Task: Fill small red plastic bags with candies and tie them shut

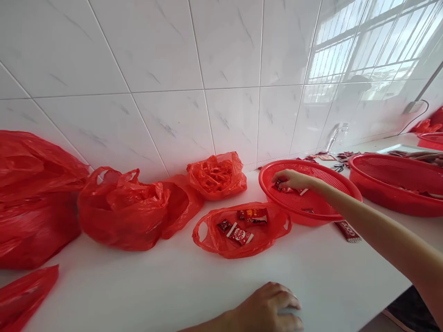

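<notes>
Glossy red packets (282,187) lie in round mesh basket (304,167) under right hand (292,179)

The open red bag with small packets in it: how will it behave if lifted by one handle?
Probably floppy: the red bag is thin film, lying collapsed on the counter. Likely light, since it holds only a few small packets. Lifted by one handle, its wide mouth may tilt and let them slide out.

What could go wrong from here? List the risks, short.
The loose packet lies just under the arm beside the basket; the arm might sweep it along the counter toward the edge. The open bag lies limp and flat, so sweets moved there by the right hand could slide out.
</notes>
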A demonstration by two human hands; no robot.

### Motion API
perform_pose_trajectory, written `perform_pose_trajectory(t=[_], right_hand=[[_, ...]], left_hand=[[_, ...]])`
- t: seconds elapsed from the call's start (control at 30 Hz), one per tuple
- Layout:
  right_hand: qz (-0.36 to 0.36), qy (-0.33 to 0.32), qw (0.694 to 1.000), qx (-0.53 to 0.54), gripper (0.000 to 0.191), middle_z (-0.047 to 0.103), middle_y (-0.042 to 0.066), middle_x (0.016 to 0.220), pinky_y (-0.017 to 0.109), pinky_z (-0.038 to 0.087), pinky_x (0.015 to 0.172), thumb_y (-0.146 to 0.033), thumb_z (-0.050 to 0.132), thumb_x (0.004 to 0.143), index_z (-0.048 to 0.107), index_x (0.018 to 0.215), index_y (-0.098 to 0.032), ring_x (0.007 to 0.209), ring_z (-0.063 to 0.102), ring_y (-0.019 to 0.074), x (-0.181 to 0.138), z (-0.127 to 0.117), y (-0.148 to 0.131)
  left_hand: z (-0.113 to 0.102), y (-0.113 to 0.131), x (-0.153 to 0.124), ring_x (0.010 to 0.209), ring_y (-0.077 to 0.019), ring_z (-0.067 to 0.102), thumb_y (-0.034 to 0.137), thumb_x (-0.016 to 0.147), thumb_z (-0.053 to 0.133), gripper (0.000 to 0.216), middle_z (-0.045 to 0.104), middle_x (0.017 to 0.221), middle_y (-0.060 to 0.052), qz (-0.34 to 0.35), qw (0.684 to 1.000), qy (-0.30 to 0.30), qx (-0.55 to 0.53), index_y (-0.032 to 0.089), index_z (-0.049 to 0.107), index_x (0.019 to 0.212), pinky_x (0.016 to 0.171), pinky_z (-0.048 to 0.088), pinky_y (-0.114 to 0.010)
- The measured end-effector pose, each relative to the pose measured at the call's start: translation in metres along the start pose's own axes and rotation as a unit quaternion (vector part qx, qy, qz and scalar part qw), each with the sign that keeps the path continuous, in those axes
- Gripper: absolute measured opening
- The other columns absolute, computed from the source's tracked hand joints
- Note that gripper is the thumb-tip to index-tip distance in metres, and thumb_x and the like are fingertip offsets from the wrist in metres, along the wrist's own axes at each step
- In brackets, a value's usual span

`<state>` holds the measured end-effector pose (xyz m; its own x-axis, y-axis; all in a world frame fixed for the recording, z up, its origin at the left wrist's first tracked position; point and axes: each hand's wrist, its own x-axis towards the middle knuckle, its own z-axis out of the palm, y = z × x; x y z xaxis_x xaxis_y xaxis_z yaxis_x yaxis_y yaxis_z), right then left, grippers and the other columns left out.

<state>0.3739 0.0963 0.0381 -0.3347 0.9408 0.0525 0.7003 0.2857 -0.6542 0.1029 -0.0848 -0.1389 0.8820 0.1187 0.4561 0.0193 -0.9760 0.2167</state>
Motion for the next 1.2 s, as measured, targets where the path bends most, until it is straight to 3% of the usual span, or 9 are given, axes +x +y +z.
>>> perform_pose_trajectory(t=[0.1,0.23,0.3,0.47,0.6,0.73,0.83,0.97,1.2], right_hand=[[-0.061,0.03,0.986,0.15,0.025,0.073,0.007,0.097,0.035,0.057,0.081,-0.031,0.07,0.079,0.07,0.099,-0.017,0.091,0.07,0.0205,-0.013,0.003,-0.026],[-0.088,0.017,0.943,0.319,0.033,0.075,0.007,0.092,0.036,0.058,0.081,-0.036,0.081,0.075,0.071,0.101,-0.017,0.086,0.072,0.0204,-0.037,0.031,-0.06],[-0.079,-0.011,0.935,0.347,0.039,0.075,0.006,0.091,0.035,0.058,0.08,-0.036,0.083,0.074,0.071,0.105,-0.016,0.085,0.072,0.0195,-0.045,0.055,-0.068],[-0.1,-0.042,0.949,0.295,0.029,0.073,0.006,0.091,0.035,0.057,0.077,-0.035,0.08,0.076,0.07,0.095,-0.016,0.083,0.068,0.0192,-0.046,0.115,-0.065],[-0.121,0.019,0.965,0.233,0.016,0.073,0.007,0.095,0.039,0.056,0.084,-0.029,0.074,0.08,0.07,0.091,-0.018,0.09,0.068,0.0222,-0.04,0.143,-0.059],[-0.106,0.056,0.952,0.283,0.021,0.072,0.005,0.093,0.037,0.057,0.079,-0.036,0.074,0.082,0.069,0.092,-0.018,0.086,0.068,0.0208,-0.041,0.152,-0.057],[-0.065,0.024,0.919,0.388,0.032,0.071,0.002,0.085,0.036,0.06,0.072,-0.043,0.078,0.08,0.065,0.096,-0.018,0.075,0.069,0.0184,-0.046,0.155,-0.056],[-0.022,-0.016,0.883,0.468,0.038,0.072,0.0,0.078,0.036,0.062,0.073,-0.041,0.085,0.074,0.062,0.095,-0.019,0.071,0.072,0.0181,-0.052,0.158,-0.056],[-0.022,-0.002,0.859,0.511,0.033,0.074,0.001,0.082,0.033,0.06,0.073,-0.037,0.087,0.072,0.063,0.084,-0.017,0.071,0.071,0.0162,-0.054,0.161,-0.058]], left_hand=[[-0.007,0.003,0.002,0.111,-0.0194,0.063,0.033,0.093,0.061,0.018,0.069,0.114,-0.007,-0.023,0.998,0.049,-0.011,0.02,0.068,0.104,0.106,0.049,-0.033],[-0.036,0.003,0.008,0.131,-0.0355,0.052,0.019,0.083,0.06,0.044,0.054,0.139,-0.02,-0.187,0.976,0.103,0.042,0.018,0.059,0.127,0.113,0.037,-0.063],[-0.051,0.002,0.01,0.136,-0.0417,0.047,0.015,0.079,0.06,0.058,0.044,0.149,-0.024,-0.27,0.955,0.09,0.087,0.017,0.053,0.136,0.108,0.039,-0.069],[-0.076,0.006,0.013,0.11,-0.0306,0.067,0.017,0.082,0.059,0.05,0.061,0.132,-0.016,-0.343,0.939,0.024,0.017,0.019,0.057,0.131,0.086,0.06,-0.045],[-0.101,0.0,0.014,0.092,-0.0229,0.07,0.019,0.087,0.054,0.029,0.069,0.112,-0.011,-0.327,0.941,0.083,-0.016,0.018,0.067,0.113,0.08,0.06,-0.036],[-0.128,-0.034,0.014,0.085,-0.0201,0.07,0.018,0.086,0.054,0.017,0.072,0.092,-0.008,-0.413,0.885,0.197,-0.085,0.017,0.068,0.094,0.081,0.058,-0.033],[-0.136,-0.058,0.015,0.088,-0.0208,0.07,0.023,0.083,0.063,0.024,0.074,0.096,-0.008,-0.481,0.827,0.24,-0.163,0.017,0.067,0.105,0.078,0.058,-0.033],[-0.131,-0.068,0.015,0.095,-0.0229,0.07,0.037,0.084,0.067,0.03,0.075,0.102,-0.01,-0.449,0.818,0.24,-0.267,0.015,0.07,0.104,0.084,0.057,-0.034],[-0.13,-0.062,0.016,0.079,-0.0181,0.065,0.042,0.079,0.072,0.027,0.071,0.081,-0.004,-0.449,0.763,0.3,-0.355,0.016,0.072,0.083,0.077,0.053,-0.03]])
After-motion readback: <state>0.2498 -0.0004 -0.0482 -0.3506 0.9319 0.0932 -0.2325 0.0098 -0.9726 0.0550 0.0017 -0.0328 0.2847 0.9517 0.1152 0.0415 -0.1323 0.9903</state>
